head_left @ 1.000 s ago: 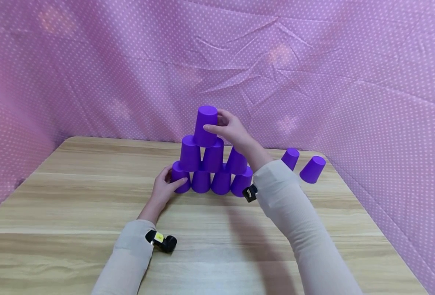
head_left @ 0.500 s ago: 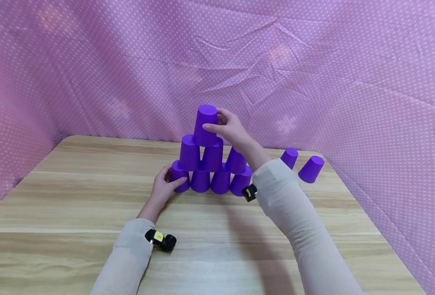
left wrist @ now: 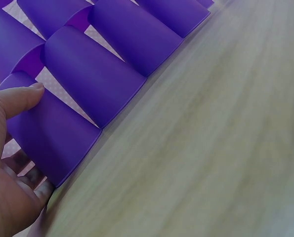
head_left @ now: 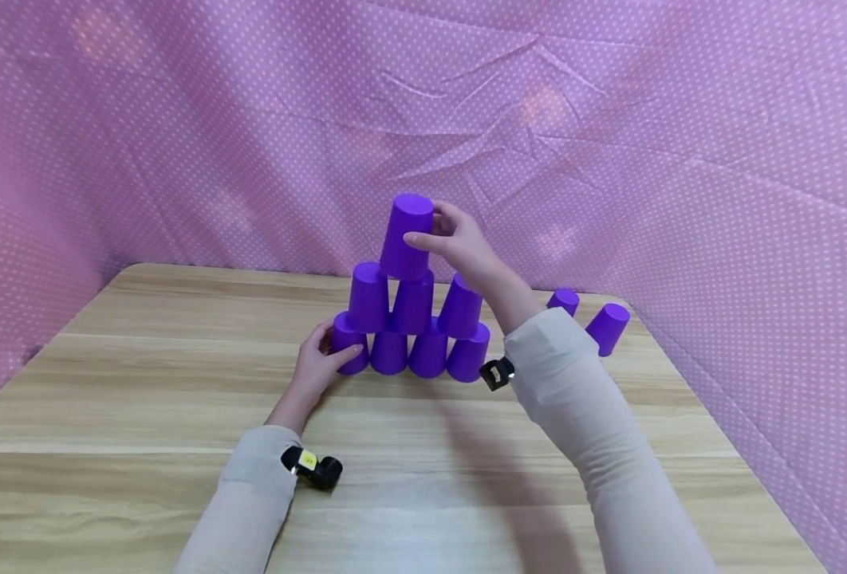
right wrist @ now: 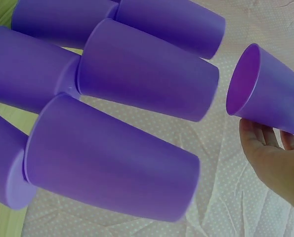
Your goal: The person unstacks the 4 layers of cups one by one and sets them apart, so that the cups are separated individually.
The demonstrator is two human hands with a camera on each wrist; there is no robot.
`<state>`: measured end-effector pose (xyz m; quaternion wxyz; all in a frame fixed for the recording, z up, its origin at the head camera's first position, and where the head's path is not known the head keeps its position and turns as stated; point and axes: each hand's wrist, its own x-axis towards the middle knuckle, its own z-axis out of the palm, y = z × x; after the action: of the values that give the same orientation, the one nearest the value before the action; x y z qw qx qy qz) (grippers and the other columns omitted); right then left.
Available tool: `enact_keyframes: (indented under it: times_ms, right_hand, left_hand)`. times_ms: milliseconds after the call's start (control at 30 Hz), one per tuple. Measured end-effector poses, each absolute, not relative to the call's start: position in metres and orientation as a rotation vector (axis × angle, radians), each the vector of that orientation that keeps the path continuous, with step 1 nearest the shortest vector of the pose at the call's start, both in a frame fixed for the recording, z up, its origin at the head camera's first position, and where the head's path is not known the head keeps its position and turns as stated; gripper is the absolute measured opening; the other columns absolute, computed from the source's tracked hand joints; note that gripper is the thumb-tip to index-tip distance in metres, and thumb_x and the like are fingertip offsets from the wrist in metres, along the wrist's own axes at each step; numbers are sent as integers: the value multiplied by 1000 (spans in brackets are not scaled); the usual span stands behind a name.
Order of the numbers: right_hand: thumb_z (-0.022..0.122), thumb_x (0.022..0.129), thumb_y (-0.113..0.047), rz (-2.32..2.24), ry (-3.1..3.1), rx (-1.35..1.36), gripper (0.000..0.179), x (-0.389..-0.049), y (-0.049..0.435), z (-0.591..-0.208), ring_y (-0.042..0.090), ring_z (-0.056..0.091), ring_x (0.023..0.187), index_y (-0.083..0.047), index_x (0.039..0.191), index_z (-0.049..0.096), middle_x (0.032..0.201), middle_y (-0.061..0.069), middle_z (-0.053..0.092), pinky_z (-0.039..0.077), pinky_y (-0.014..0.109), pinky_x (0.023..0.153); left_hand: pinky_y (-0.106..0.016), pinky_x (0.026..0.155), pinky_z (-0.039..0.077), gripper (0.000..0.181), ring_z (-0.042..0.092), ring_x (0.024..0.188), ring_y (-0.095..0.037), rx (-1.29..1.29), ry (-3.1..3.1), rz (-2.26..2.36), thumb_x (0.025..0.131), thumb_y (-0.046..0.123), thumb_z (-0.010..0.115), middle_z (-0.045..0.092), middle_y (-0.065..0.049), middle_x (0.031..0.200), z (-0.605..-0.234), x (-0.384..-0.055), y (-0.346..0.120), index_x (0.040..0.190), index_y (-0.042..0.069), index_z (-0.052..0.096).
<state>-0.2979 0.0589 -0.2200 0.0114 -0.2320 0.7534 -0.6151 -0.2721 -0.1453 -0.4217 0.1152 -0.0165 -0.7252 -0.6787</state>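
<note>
Purple cups (head_left: 427, 351) stand mouth down before a pink dotted cloth (head_left: 423, 96), on a wooden desk (head_left: 409, 478), between its left and right edges. Most of them form a wall (head_left: 389, 353) of two rows: four cups below and three above, each upper one resting across two tops. It is only one cup deep, so a light push from the front could probably bring it down.

The right sleeve (head_left: 585, 406) passes near the wall and partly hides two loose cups (head_left: 608, 327) by the far right corner of the desk; a careless swing may knock these.

The right hand (head_left: 461, 243) holds a raised cup (head_left: 400, 235), thumb in front, fingers behind, spread about as wide as the cup. In the right wrist view its rim is apart from the cups beneath. If it comes down tilted or off centre, it could push the left upper cup (head_left: 368, 296) or the middle upper cup (head_left: 413, 305) aside.

The left hand (head_left: 317, 363) grips the leftmost lower cup (left wrist: 58, 138), thumb on its front, fingers curved around the outer side. This seems to steady the wall, but a sideways pull there would probably shift everything above.

Smallest are the wrist cameras (head_left: 497, 372); the right one looks close to the rightmost lower cup (head_left: 468, 355), and could bump it.
</note>
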Motion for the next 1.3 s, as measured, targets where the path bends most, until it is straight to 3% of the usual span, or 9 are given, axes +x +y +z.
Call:
enact_keyframes:
  times_ms: [900, 1300]
  right_hand:
    - [61, 76, 3, -2172, 2303, -593, 51, -301, 131, -211, 22, 49, 99, -1, 123, 42, 106, 13, 53, 37, 32, 89]
    - [65, 75, -2, -2214, 2346, -494, 56, -298, 181, -216, 20, 49, 101, -1, 125, 40, 107, 10, 53, 35, 30, 91]
  left_hand:
    - [-35, 92, 32, 57, 42, 105, -26, -83, -2117, -1989, 73, 7, 68, 47, -17, 116, -421, -274, -146, 124, 3, 42]
    - [-35, 92, 32, 58, 42, 106, -26, -91, -2117, -2002, 73, 6, 68, 46, -18, 116, -419, -274, -148, 125, 3, 41]
